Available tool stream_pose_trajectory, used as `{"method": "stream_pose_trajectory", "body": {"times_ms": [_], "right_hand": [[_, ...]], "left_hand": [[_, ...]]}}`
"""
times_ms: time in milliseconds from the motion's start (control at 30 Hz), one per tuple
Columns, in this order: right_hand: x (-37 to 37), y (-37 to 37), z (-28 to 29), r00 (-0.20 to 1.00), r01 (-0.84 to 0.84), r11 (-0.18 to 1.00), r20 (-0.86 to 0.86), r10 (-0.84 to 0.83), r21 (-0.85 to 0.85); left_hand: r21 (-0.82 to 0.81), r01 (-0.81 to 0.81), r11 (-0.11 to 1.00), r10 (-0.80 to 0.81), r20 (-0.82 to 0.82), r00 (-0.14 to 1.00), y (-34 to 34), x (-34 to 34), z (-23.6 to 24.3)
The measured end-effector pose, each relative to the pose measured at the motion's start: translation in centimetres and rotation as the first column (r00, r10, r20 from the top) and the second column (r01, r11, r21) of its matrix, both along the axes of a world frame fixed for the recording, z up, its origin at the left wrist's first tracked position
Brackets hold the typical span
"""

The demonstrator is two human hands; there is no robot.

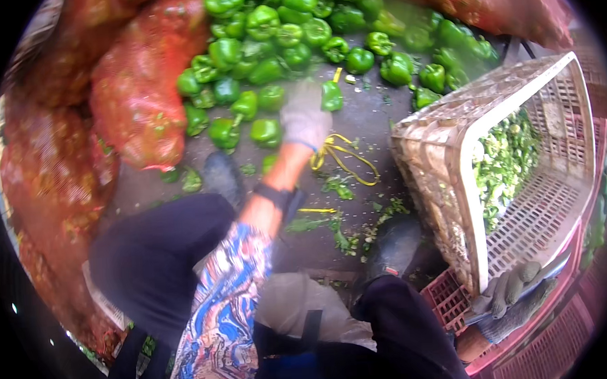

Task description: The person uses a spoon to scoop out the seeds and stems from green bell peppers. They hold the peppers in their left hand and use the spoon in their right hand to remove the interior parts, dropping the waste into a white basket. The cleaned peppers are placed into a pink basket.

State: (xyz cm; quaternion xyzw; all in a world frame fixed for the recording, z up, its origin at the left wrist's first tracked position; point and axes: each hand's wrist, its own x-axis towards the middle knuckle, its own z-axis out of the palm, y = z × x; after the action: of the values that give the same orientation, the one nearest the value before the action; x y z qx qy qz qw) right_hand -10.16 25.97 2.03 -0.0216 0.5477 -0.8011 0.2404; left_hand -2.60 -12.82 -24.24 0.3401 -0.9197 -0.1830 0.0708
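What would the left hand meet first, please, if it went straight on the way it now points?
Most likely a green bell pepper in the pile just ahead of the blurred left hand, though the depth there is unclear.

Blur smears the left grip (305,115), a hand in a pale glove; its fingers cannot be made out, nor whether they hold one of the glossy green bell peppers (262,23). The upper edge cuts off the pepper heap, and haze softens its right part. What lies within the right grip (511,295), a hand in a grey knitted glove, is unclear, and most of that arm is out of sight. Chopped green scraps (508,158) in the dirty white plastic crate (430,176) are too small to identify. Red mesh sacks (140,88) run past the view's rim.
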Motion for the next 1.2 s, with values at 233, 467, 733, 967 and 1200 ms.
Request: {"method": "stream_pose_trajectory", "body": {"times_ms": [233,467,733,967,1200], "right_hand": [[0.3,-1.9,0.5,0.989,0.021,0.997,0.150,-0.010,-0.072],[0.4,-1.7,0.1,0.963,0.207,0.978,0.174,-0.206,0.013],[-0.2,-1.8,0.6,0.953,0.102,0.988,0.297,-0.062,-0.120],[2.5,-5.7,2.1,0.991,0.036,0.979,-0.132,-0.009,0.198],[4.2,-12.1,3.2,0.137,-0.149,0.342,-0.323,0.936,0.928]], "left_hand": [[-0.031,0.526,0.850,-0.481,0.364,0.798,-5.4,-3.4,-6.6],[0.103,0.522,0.847,-0.513,0.420,0.749,-5.5,-5.0,-6.3],[0.870,0.040,0.492,0.244,-0.182,0.953,-2.7,0.6,2.7],[0.733,0.624,-0.270,0.800,-0.190,0.569,3.1,3.7,12.6],[0.561,0.714,-0.420,0.872,0.031,0.488,6.1,5.9,19.4]]}}
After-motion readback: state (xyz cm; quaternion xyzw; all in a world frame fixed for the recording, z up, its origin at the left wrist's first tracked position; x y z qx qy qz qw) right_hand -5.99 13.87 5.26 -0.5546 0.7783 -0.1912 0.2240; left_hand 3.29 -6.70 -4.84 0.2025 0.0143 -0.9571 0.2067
